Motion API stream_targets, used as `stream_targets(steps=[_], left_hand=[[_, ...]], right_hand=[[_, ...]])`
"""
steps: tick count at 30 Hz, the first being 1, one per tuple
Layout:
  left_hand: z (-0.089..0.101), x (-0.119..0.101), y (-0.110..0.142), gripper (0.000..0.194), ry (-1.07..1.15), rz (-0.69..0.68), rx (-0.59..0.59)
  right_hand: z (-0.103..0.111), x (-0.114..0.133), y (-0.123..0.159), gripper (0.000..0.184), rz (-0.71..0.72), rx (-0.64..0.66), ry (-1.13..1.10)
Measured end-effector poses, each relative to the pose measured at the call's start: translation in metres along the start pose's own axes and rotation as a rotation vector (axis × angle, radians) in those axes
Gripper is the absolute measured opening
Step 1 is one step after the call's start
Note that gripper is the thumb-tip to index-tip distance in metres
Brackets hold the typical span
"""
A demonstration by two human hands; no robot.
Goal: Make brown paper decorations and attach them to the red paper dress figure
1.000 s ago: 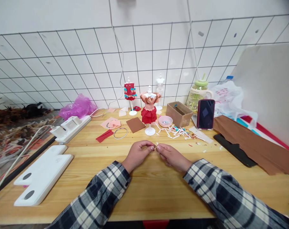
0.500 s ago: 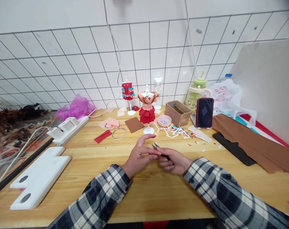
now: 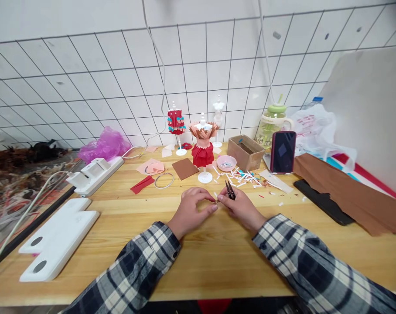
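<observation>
Small dark-bladed snips (image 3: 230,190) lie in my right hand (image 3: 239,206), their two pointed blades sticking up past the fingers. My right thumb and forefinger also meet at a tiny piece, too small to name, between the two hands. My left hand (image 3: 192,210) is curled in a pinch at that same spot, its fingertips close to the right thumb. Just beyond the hands stands a mini dress form (image 3: 203,144) with a pleated red skirt, a pink waist and a brown-and-pink pointed collar.
Behind stand a red-dressed form (image 3: 176,122) and a white form (image 3: 218,114). White paper strips (image 3: 244,177), a pink bowl (image 3: 227,163), a cardboard box (image 3: 245,152) and a phone (image 3: 282,152) sit right. Brown paper (image 3: 185,168), a metal ring (image 3: 164,180) and a power strip (image 3: 100,179) lie left.
The snips have swung from pointing left between the hands to pointing up within my right hand. My right fingertips now pinch beside the left ones. The view has shifted slightly.
</observation>
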State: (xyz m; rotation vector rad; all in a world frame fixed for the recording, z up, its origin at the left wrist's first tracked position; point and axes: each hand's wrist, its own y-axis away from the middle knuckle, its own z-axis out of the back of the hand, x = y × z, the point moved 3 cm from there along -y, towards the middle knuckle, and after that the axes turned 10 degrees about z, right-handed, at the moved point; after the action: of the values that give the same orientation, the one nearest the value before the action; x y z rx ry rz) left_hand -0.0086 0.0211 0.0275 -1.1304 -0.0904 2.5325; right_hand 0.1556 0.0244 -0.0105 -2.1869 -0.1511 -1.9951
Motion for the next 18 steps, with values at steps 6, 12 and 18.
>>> stream_targets(steps=[6, 12, 18], left_hand=[[-0.0084, -0.0001, 0.0002, 0.013, -0.142, 0.020, -0.033], [-0.0070, 0.0063, -0.0032, 0.012, -0.102, 0.072, -0.055], [-0.0060, 0.0016, 0.0006, 0.010, -0.175, 0.006, -0.066]], right_hand=[[-0.0038, -0.0053, 0.0009, 0.040, -0.046, 0.046, -0.079], [-0.0059, -0.0002, 0.0045, 0.049, -0.124, 0.138, -0.100], [-0.0032, -0.0049, 0.0017, 0.039, -0.125, 0.044, -0.097]])
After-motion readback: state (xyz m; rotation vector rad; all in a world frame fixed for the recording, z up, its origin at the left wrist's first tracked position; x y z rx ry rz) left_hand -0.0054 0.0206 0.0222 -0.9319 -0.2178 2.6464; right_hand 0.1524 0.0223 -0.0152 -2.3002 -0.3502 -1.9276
